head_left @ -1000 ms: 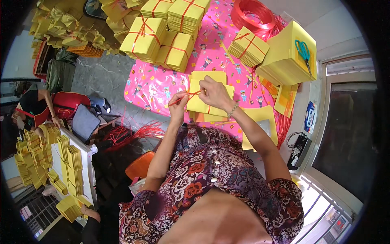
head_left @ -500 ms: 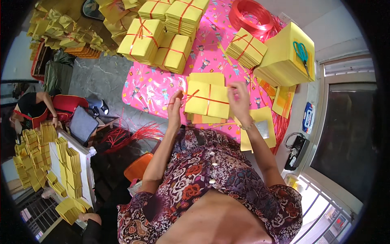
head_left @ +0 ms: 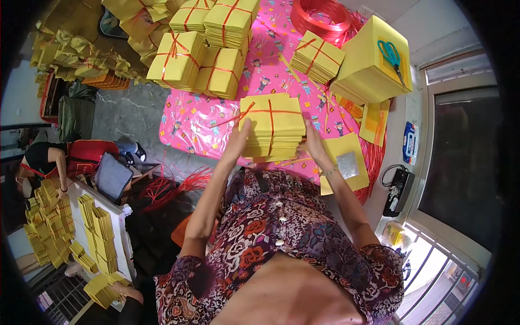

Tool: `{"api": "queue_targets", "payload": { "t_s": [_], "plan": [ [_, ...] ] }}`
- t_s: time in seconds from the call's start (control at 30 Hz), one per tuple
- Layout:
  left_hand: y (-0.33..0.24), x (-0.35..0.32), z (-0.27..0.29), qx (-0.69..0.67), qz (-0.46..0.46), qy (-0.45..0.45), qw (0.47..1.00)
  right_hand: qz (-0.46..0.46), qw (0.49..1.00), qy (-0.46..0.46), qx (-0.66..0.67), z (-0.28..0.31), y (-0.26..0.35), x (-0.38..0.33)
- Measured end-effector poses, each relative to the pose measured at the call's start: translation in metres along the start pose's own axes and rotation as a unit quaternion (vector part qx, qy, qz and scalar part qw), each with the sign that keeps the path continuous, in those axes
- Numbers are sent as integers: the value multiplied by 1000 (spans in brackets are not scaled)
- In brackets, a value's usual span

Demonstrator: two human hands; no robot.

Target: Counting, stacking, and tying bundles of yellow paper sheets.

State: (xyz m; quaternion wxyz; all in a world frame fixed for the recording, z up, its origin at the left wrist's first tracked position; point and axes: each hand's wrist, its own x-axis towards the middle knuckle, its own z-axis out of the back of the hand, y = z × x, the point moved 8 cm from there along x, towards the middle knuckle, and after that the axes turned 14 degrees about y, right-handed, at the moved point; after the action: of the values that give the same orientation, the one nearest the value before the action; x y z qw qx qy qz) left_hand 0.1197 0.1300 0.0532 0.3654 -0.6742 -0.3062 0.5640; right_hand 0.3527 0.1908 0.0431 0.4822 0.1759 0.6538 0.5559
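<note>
A: What is held at this moment?

B: A tied bundle of yellow paper is pressed between both hands. The left hand is laid flat against its left side, the right hand against its right side; neither is clenched, both are grasping the bundle by its edges.

A: What has changed?

B: A second ago red string was being worked over the stack by pinched fingers. Now the string is seen crossed over the top and the fingers have been taken off it, so the tying can be judged finished.

A: Where is the bundle?

B: At the near edge of the pink surface, just before the person's body; whether it is lifted or resting cannot be told.

A: What lies around it?

B: Other tied bundles are stacked farther back, a red string coil beyond, scissors on a yellow box to the right, and loose sheets beside the right hand.
</note>
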Motion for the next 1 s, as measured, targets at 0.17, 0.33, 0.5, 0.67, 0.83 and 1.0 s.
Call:
{"api": "queue_targets", "payload": {
  "t_s": [0.17,0.33,0.5,0.67,0.83,1.0],
  "plan": [
    [-22,-5,6,100,-13,24,995,-124,988,89,39,2,-32,11],
    [32,18,27,179,48,-35,982,-198,977,79,23,-13,-48,24],
    [13,24,24,107,39,-22,993,-4,998,-4,-57,8,-65,59],
    [44,36,31,-76,-35,-53,995,56,997,-47,-19,-16,8,32],
    [29,35,12,-160,-13,-16,987,19,996,-36,76,-23,-18,33],
    [33,35,16,-145,-6,-40,989,26,998,-41,45,-30,-3,26]
  ]
}}
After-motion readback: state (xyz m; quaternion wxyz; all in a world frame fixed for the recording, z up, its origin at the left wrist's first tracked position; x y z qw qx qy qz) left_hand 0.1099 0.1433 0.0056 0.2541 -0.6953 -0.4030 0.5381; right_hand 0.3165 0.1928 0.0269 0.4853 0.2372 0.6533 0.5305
